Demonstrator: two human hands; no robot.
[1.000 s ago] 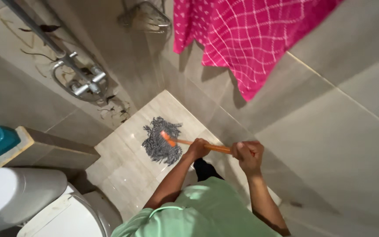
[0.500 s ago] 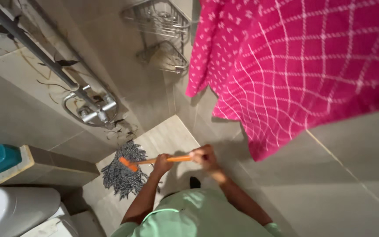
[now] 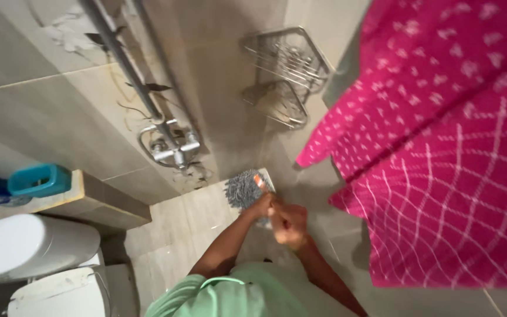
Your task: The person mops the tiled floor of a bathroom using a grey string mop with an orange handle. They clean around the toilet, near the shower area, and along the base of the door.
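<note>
- Mop point(image 3: 243, 189) with a grey string head and a short visible stretch of orange handle point(image 3: 259, 181), its head lying on the floor tiles in the corner, just below the wall tap
- Left hand point(image 3: 263, 205) clenched around the orange handle, right behind the mop head
- Right hand point(image 3: 289, 224) clenched too, touching the left hand on the side away from the mop head; the handle itself is hidden inside this fist, so whether it grips the handle I cannot tell for sure
- Wall tap point(image 3: 171, 149) of chrome, above and left of the mop head, with a pipe running up the wall from it
- Wire shelf point(image 3: 286, 73) of two tiers, on the wall above the mop head
- Pink patterned cloth point(image 3: 441, 147) hanging to the right of the mop, near the right hand
- Toilet point(image 3: 30, 258) in white, well to the left of the mop, with a teal container point(image 3: 39, 179) on the ledge above it
</note>
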